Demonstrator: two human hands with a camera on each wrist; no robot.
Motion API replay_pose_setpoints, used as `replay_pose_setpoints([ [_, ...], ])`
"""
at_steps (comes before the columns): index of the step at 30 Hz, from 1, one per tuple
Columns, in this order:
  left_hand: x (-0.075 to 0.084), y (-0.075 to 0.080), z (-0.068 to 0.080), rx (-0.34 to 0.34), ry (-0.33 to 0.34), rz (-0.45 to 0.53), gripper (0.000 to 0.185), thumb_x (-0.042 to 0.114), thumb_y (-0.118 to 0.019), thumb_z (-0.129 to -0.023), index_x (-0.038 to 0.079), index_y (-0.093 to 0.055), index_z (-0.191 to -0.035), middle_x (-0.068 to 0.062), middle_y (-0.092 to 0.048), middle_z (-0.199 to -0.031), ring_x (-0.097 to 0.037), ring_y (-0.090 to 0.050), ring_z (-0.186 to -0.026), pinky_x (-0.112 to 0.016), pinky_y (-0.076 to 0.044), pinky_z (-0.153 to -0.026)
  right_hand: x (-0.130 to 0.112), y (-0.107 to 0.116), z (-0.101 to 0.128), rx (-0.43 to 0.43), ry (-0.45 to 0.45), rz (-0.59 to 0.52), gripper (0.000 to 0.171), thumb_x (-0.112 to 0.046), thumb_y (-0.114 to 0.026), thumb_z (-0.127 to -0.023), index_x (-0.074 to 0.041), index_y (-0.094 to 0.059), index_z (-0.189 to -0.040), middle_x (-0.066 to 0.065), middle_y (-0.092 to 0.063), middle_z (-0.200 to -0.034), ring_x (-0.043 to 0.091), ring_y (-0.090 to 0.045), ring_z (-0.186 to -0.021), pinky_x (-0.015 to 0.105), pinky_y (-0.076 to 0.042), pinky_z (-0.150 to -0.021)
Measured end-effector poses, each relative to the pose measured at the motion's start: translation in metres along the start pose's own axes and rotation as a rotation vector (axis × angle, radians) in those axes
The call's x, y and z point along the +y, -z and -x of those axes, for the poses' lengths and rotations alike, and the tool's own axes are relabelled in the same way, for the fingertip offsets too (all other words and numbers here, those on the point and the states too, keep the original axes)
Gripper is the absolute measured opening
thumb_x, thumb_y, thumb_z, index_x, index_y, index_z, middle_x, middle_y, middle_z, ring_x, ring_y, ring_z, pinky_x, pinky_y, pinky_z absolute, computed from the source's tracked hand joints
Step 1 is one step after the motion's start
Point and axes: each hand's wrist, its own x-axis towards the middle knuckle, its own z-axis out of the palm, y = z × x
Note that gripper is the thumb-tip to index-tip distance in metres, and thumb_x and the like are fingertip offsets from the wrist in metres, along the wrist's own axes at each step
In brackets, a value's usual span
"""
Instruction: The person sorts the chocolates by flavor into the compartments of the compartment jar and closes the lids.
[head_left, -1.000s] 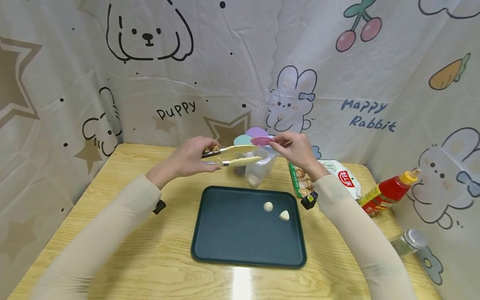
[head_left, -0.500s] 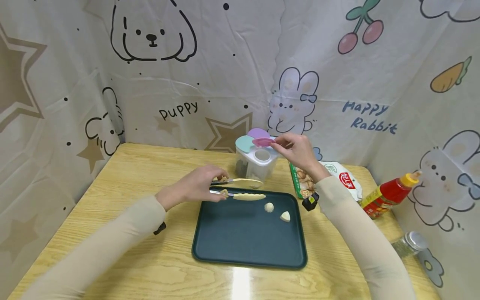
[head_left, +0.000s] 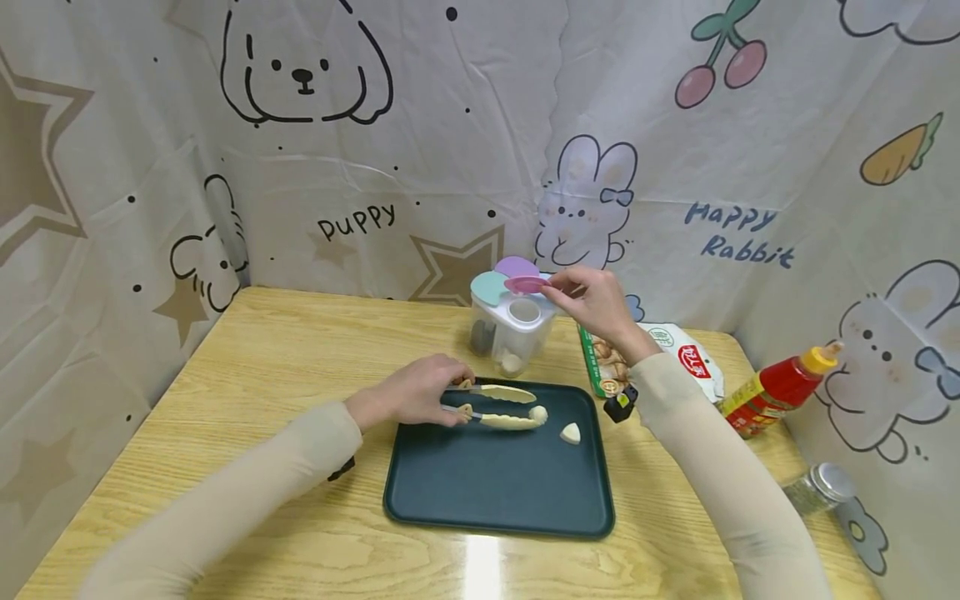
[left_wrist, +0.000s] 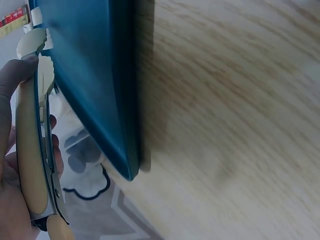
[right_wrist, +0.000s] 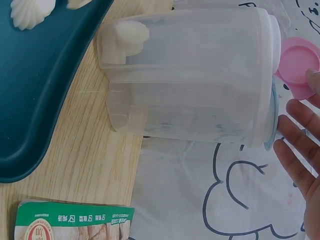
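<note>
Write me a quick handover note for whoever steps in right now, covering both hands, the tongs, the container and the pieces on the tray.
Left hand grips the tongs, tips open around the round white piece on the dark tray.
Right hand pinches the pink lid flap of the clear container, holding it open.
Done: one white piece already lies inside the container.
Left: the round piece is not yet lifted; a second, wedge-shaped piece lies beside it on the tray.

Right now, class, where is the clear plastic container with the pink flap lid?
In the head view the clear container stands on the table just behind the dark tray, with the right hand holding its pink lid open.
</note>
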Motion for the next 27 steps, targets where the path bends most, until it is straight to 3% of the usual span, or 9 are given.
replay_pose_setpoints([
  [10,0.005,-0.007,-0.017,-0.039,0.021,0.028,0.056,0.04,-0.086,-0.088,0.009,-0.067,-0.129,-0.006,-0.071,-0.122,-0.022,-0.064,-0.114,-0.043,-0.054,-0.102,0.002,0.0,0.0,0.01,-0.009,0.001,0.018,-0.02,-0.077,-0.097,-0.003,-0.079,-0.103,0.016,-0.08,-0.1,0.029,-0.076,-0.086,0.045,-0.064,-0.077],
  [27,0.002,-0.01,-0.016,-0.036,0.026,0.039,0.051,0.039,-0.085,-0.089,0.011,-0.067,-0.127,-0.003,-0.071,-0.116,-0.017,-0.061,-0.104,-0.039,-0.054,-0.094,0.001,-0.001,0.0,0.017,0.005,-0.001,0.016,-0.018,-0.078,-0.096,-0.003,-0.079,-0.101,0.016,-0.08,-0.097,0.028,-0.075,-0.085,0.044,-0.064,-0.077],
])
